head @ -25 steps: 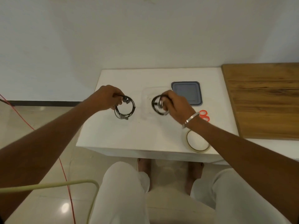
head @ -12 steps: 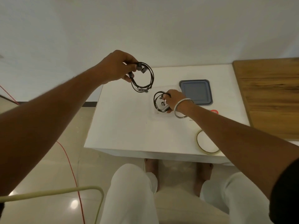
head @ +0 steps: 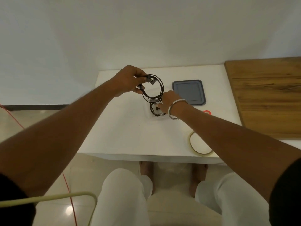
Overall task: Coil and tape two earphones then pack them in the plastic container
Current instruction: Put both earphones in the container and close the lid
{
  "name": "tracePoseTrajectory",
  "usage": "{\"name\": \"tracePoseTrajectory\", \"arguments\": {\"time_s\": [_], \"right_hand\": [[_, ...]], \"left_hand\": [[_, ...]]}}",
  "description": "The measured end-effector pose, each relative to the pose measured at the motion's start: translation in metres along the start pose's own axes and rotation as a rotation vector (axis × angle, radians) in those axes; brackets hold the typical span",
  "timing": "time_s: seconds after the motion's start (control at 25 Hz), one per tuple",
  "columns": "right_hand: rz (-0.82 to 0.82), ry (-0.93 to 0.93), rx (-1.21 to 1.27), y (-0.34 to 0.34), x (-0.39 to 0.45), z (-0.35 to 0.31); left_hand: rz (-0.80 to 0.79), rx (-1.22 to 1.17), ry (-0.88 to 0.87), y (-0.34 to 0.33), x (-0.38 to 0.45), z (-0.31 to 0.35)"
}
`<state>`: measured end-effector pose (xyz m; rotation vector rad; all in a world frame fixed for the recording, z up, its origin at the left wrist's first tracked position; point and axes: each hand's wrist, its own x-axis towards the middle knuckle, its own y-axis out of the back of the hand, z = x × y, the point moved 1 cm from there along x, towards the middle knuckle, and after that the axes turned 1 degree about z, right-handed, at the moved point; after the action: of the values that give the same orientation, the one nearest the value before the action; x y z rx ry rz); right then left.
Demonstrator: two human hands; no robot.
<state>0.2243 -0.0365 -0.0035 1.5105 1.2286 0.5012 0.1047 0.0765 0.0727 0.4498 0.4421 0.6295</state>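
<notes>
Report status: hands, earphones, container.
Left hand holds one coiled earphone above clear container. Right hand presses second coil inside. Nothing blocking.

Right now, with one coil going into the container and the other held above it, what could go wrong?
1. The left hand holds its coil in the air by one side; the loops could spring loose, since no tape shows on them.
2. The right hand presses the second coil into the clear container, which looks small; the cable could pop back out.
3. The hanging coil touches or overlaps the right hand, so the two cables might tangle.
</notes>
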Motion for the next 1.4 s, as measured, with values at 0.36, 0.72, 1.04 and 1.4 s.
{"name": "tracePoseTrajectory", "arguments": {"time_s": [0.36, 0.72, 1.04, 1.4], "right_hand": [[0.186, -0.079, 0.358, 0.017, 0.005, 0.037], [0.358, -0.061, 0.32, 0.016, 0.003, 0.057], [0.205, -0.128, 0.053, -0.002, -0.003, 0.094], [0.22, 0.036, -0.226, -0.014, -0.007, 0.098]], "left_hand": [[0.043, -0.091, 0.143, -0.053, 0.013, -0.031], [0.153, 0.465, 0.07, -0.083, 0.019, -0.045], [0.259, 0.616, -0.133, -0.079, 0.01, -0.048], [0.47, 0.249, 0.146, -0.065, -0.001, -0.073]]}}
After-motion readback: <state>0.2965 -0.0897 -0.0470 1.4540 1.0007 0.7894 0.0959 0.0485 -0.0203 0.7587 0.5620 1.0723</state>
